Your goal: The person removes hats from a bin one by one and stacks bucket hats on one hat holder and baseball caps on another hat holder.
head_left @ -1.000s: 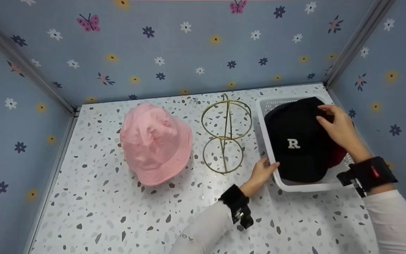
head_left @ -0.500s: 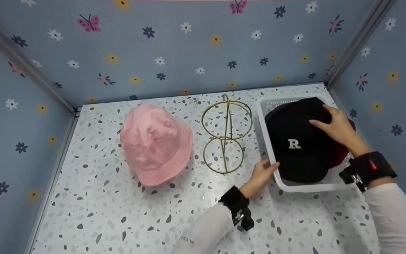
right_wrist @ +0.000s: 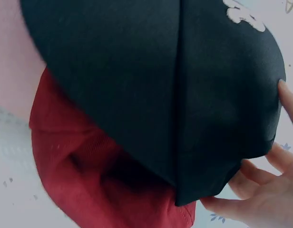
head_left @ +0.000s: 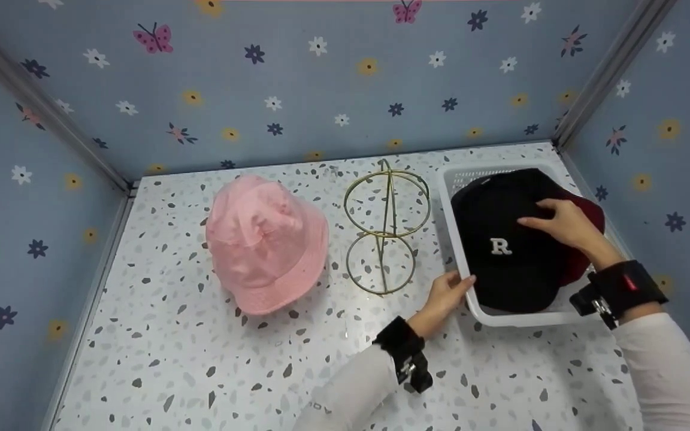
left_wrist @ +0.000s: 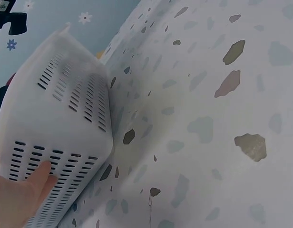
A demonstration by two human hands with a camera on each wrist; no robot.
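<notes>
Black cap overlaps red cap in basket; right hand grips crown; left hand pinches basket's left rim, likely steadying.

Pink bucket hat on speckled tbl, L of gold wire stand w/ rings; blue walls w/ flower + butterfly print behind & both sides.

A white table, speckled with grey and brown chips, bears a gold wire stand of joined rings mid-surface and, just right of it, a white perforated basket. A pink bucket hat occupies the left, though its hidden underside leaves direct contact uncertain.
</notes>
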